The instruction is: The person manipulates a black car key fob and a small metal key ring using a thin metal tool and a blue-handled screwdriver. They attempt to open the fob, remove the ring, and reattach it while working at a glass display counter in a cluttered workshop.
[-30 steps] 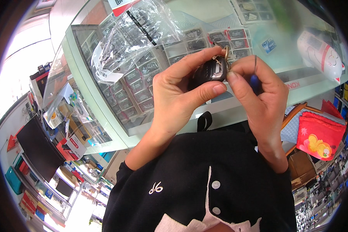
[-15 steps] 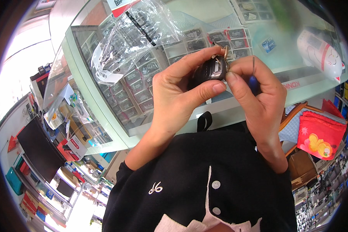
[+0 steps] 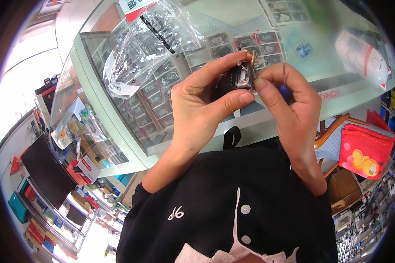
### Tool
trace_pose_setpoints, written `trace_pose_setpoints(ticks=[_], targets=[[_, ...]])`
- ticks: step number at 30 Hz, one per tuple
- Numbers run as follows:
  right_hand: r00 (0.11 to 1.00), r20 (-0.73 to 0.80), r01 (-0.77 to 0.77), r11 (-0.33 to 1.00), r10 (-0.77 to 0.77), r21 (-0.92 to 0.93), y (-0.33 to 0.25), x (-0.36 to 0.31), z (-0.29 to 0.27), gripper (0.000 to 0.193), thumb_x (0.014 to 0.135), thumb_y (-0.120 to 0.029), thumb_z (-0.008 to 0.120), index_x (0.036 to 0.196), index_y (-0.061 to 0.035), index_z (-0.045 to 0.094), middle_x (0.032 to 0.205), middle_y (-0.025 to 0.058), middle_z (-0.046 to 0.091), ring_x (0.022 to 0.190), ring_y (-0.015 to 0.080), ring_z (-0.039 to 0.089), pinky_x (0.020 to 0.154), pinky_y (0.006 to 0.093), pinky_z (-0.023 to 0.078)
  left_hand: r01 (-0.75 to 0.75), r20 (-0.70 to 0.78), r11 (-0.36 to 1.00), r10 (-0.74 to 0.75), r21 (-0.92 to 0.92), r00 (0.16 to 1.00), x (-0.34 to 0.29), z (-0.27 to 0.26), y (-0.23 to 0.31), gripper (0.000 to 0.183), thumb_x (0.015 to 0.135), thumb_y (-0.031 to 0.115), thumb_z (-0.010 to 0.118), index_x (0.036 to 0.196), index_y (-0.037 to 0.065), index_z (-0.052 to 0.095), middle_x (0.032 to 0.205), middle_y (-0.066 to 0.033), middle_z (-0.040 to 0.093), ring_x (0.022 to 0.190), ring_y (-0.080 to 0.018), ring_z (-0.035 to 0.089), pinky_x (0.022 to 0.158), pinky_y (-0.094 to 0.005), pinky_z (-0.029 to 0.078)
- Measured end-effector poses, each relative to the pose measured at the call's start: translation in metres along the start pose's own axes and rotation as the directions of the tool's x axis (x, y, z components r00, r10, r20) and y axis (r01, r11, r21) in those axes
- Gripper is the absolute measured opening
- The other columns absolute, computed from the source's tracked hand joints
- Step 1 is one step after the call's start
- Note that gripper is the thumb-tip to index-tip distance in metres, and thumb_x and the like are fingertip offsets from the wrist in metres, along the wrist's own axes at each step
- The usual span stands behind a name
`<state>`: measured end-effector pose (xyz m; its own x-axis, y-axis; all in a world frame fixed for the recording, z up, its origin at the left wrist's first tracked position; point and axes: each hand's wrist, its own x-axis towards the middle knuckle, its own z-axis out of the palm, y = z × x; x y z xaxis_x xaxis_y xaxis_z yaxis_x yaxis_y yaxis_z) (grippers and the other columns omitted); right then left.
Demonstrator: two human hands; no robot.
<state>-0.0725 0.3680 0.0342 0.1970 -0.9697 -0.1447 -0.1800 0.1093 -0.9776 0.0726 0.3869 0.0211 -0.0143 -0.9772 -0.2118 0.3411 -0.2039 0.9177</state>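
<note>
Above the glass counter, my left hand is closed around a black car key fob, with the thumb along its near side and the index finger over its far side. Brass-coloured metal key ring pieces hang at the fob's right end. My right hand pinches with thumb and index finger at that same end; what lies between the fingertips is too small to make out. A small screwdriver with a blue handle is tucked in the curled fingers of my right hand, its thin shaft pointing away from me.
A clear plastic bag lies on the glass display counter, over boxed key fobs. To the right stand a blue card and a white cat-shaped figure. A wooden chair with a red cushion is close by.
Both hands have shifted very slightly to the left with the key fob. The metal ring pieces at its end have turned a little and show more.
</note>
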Motion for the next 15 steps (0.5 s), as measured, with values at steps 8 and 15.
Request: trace_pose_setpoints(ticks=[8,15], targets=[[0.999,-0.022,0.036,0.999,-0.036,-0.018,0.0022,-0.0019,0.0017,0.01,0.079,-0.01,0.057,0.08,0.0,0.053,0.072,0.0069,0.053,0.064,0.0139,0.049,0.057,0.0233,0.038,-0.018,-0.005,0.993,0.018,0.12,1.0,-0.0014,0.0007,0.002,0.045,0.067,-0.001,0.07,0.109,-0.002,0.054,0.104,-0.0081,0.057,0.093,-0.012,0.053,0.082,-0.024,0.043],[0.991,-0.049,0.124,0.99,-0.128,-0.073,0.0065,-0.0017,0.0055,0.007,0.078,-0.005,0.057,0.08,-0.0003,0.052,0.074,0.0081,0.052,0.065,0.0173,0.05,0.057,0.0247,0.038,-0.018,-0.033,0.996,0.021,0.084,0.999,-0.0033,0.0018,0.0005,0.044,0.067,-0.001,0.069,0.108,-0.002,0.054,0.104,-0.0086,0.057,0.094,-0.0123,0.053,0.082,-0.0245,0.043]])
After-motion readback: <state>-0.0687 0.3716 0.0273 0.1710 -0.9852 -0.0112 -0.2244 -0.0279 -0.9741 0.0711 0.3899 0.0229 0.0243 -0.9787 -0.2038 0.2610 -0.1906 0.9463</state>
